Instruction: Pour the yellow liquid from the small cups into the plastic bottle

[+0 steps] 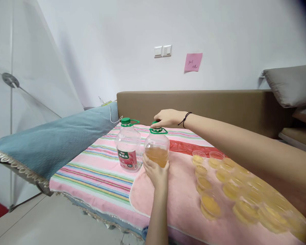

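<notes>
A clear plastic jug [156,146] stands upright on the pink mat, partly filled with amber liquid. My left hand [156,172] wraps round its lower front, fingers on one side and thumb on the other. My right hand [165,118] comes over from the right, its fingers closed on the green cap [156,124], mostly hiding it. A green carry loop hangs round the neck. Just left of it stands a second jug [127,139], which looks empty, with a green cap and a red label.
Several clear cups [210,205] of yellow liquid stand in rows at right. Behind them lies a red strip [183,147]. Pink mat [180,190] and striped cloth [91,177] cover the surface. A blue-draped side [56,136] rises at left, a brown headboard [193,102] behind.
</notes>
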A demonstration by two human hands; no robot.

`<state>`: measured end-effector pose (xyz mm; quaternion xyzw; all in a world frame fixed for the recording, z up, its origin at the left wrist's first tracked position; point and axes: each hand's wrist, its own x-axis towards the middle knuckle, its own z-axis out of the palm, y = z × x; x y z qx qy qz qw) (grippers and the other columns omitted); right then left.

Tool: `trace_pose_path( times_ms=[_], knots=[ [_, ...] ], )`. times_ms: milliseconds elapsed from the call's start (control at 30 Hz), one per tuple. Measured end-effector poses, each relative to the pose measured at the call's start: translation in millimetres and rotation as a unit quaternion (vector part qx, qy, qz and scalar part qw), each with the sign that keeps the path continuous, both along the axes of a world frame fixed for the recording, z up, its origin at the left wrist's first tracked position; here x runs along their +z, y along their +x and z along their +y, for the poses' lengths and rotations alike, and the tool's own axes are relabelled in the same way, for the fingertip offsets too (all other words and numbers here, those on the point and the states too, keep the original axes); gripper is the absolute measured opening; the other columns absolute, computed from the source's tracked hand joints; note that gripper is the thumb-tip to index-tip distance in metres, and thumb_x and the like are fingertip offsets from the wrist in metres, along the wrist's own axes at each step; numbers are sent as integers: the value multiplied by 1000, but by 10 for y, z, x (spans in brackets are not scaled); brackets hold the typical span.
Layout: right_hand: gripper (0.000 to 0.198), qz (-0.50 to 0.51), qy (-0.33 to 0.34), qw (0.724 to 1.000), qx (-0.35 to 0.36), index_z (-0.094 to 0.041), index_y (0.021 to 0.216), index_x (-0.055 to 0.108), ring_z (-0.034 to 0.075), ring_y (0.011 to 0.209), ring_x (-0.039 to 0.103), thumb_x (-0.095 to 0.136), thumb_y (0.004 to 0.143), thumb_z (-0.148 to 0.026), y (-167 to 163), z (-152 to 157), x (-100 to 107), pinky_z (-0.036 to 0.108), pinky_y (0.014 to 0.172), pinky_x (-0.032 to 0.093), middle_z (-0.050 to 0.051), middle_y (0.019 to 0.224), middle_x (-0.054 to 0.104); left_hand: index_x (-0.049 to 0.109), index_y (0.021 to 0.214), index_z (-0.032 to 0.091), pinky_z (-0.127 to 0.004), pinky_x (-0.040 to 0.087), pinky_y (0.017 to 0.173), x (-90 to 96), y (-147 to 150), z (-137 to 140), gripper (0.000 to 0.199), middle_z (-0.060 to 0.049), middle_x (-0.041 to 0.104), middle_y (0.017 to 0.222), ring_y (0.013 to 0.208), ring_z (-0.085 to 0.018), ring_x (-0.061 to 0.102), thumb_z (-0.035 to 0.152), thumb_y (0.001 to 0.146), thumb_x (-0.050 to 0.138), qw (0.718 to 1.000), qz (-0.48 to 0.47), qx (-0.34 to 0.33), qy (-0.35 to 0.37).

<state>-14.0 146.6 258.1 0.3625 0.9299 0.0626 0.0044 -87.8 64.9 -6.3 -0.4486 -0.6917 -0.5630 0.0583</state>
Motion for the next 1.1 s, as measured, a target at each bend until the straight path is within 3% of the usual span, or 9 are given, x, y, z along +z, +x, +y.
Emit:
trace_pose_path(
  times_ms=[200,333,533,700,800,867,933,1033,1100],
  knots=[
    [52,104,37,994,-20,-18,99,72,21,84,63,43,97,-62,196,-198,50,28,62,34,9,95,73,10,150,8,-57,35,117,2,-19,55,110,-29,36,147,143,-41,34,39,70,79,1000,15,4,8],
    [45,299,95,949,-18,-15,83,72,15,63,59,40,102,-41,685,-543,-46,26,62,35,2,64,65,12,150,5,-57,34,117,21,-48,61,113,-30,34,149,144,-43,32,42,68,81,1000,19,-7,6],
    [35,409,4,912,25,-19,117,66,10,46,54,38,96,-23,1853,-1389,-660,24,57,44,-3,65,67,8,151,3,-57,32,119,16,-115,81,122,-33,29,152,144,-43,31,52,67,82,999,4,-41,17],
    [29,511,41,851,-110,-22,116,68,16,65,65,55,92,-31,2749,-1842,-1232,27,60,51,2,75,70,14,152,5,-62,28,118,218,-111,-63,111,-32,28,153,146,-43,26,62,76,71,997,-16,-48,59],
    [57,587,-41,787,-187,-18,141,53,15,56,60,63,90,-41,3031,-1955,-1560,28,55,51,-2,61,63,30,147,13,-56,16,124,443,97,-289,81,-23,32,155,150,-34,20,53,85,64,986,16,-28,162],
    [73,628,-109,742,-207,-16,153,36,13,45,50,63,91,-42,3086,-1977,-1751,26,48,47,-7,49,54,48,134,18,-49,33,117,565,396,-463,58,-17,51,138,135,-28,45,40,85,69,953,57,-95,283],
    [86,668,-131,705,-198,-15,158,23,12,42,47,66,88,-41,3061,-1967,-1892,24,45,43,-9,47,52,53,128,25,-31,49,93,640,794,-620,46,-5,62,105,99,-15,61,30,85,70,924,10,-252,288],
    [104,724,-127,657,-167,-19,161,7,11,41,47,73,83,-35,2969,-1936,-2010,22,44,42,-12,48,51,18,152,31,-19,45,63,693,1374,-764,87,8,50,69,61,-8,50,30,84,73,856,-167,-475,120],
    [114,742,-144,636,-155,-23,161,-1,11,41,48,77,79,-32,2937,-1937,-2056,21,44,42,-12,52,54,-5,155,31,-17,38,51,710,1627,-786,115,11,46,63,51,-8,41,34,77,79,773,-257,-579,-31]
  ],
)
